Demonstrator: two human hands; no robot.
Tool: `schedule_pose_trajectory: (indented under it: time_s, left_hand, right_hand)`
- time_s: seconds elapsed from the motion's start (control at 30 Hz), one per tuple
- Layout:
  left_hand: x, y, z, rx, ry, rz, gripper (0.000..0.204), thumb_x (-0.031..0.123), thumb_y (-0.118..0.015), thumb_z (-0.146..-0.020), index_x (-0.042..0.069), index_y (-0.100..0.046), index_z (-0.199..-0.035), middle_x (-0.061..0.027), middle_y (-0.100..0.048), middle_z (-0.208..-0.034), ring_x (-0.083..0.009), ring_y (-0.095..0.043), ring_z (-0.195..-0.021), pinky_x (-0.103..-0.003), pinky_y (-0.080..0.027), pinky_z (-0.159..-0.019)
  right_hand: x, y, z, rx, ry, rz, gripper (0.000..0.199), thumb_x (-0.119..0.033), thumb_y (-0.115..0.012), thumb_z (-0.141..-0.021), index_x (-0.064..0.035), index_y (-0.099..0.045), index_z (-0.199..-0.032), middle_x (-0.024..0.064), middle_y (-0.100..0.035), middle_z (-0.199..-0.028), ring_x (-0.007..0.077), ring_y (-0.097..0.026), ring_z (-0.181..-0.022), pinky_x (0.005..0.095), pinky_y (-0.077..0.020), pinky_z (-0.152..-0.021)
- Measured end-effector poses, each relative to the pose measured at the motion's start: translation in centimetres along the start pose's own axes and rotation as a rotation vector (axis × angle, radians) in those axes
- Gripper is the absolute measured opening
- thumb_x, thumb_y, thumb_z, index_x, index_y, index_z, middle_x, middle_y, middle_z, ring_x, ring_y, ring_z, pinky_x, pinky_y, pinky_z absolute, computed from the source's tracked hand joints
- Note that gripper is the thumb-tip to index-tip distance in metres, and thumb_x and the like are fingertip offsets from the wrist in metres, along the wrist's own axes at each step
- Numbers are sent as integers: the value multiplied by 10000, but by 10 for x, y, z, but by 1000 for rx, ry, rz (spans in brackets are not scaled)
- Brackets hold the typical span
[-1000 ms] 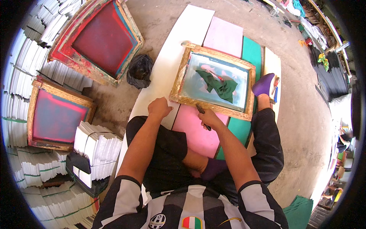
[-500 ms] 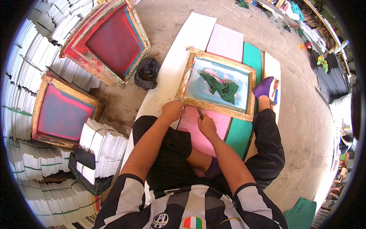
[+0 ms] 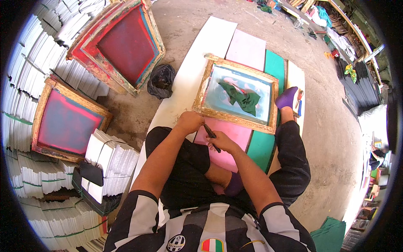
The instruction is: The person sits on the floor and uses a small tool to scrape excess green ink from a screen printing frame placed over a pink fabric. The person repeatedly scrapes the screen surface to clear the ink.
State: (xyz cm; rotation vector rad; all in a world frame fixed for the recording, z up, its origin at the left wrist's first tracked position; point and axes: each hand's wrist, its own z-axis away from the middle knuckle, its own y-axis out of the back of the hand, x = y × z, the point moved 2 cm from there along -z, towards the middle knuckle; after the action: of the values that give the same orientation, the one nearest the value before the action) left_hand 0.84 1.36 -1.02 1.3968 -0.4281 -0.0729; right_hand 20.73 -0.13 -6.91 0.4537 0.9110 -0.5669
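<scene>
A dark, narrow stick-shaped tool [image 3: 212,137] lies slanted in my right hand [image 3: 225,142], whose fingers are closed around it. Its upper end reaches the fingertips of my left hand [image 3: 190,122]. That hand is curled closed just off the near left corner of a wooden-framed printing screen [image 3: 239,120]; what its fingers hold, if anything, is hidden. A crumpled dark green cloth [image 3: 241,98] lies on the screen's pale blue mesh. The screen rests across pink [image 3: 226,156] and green [image 3: 263,148] sheets. My foot in a purple sock [image 3: 287,97] is beside its right edge.
Two red-stained screens, one larger [image 3: 126,52] and one smaller [image 3: 69,122], lean at the left among bundled white stacks [image 3: 111,161]. A black plastic bag [image 3: 161,80] sits on the floor. Small tools [image 3: 299,103] lie beyond my foot, and green sheets [image 3: 329,235] are at lower right.
The dark tool has swung from pointing at the screen to slanting left, its upper end now at my left fingertips. My right hand has shifted slightly toward me and opened its grip sideways.
</scene>
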Motion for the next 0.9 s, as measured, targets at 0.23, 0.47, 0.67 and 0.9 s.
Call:
schedule_pose_trajectory:
  time_s: [0.23, 0.47, 0.67, 0.9]
  left_hand:
    - [-20, 1, 6, -65, 348, -73, 205, 232, -603, -869, 82, -742, -850, -165, -724, -920, -341, -714, -841, -469, -566, -728]
    - [-39, -6, 5, -174, 667, 27, 241, 229, -597, -873, 63, -741, -969, -175, -725, -999, -333, -712, -937, -453, -569, -787]
    - [-41, -7, 5, -196, 716, 27, 267, 260, -705, -811, 66, -738, -992, -165, -725, -1022, -327, -710, -952, -445, -570, -790]
    - [-28, 6, 2, -223, 648, 82, 434, 407, -811, -750, 49, -720, -980, -170, -721, -1019, -342, -704, -939, -449, -564, -785]
  right_hand:
    - [8, 38, 9, -12, -198, -316, 355, -329, -560, -995, 6, -510, -1099, 169, -662, -872, 260, -697, -695, 380, -589, -599]
    - [6, 65, 4, 30, -206, -369, 343, -305, -523, -1013, -26, -429, -1189, 204, -668, -895, 280, -706, -699, 398, -591, -585]
    - [2, 77, -2, -42, -262, -351, 370, -285, -553, -998, 2, -447, -1205, 229, -674, -902, 296, -705, -679, 433, -600, -583]
    - [-5, 93, -9, -81, -367, -256, 406, -281, -585, -962, 72, -498, -1141, 239, -672, -817, 295, -690, -632, 435, -569, -489]
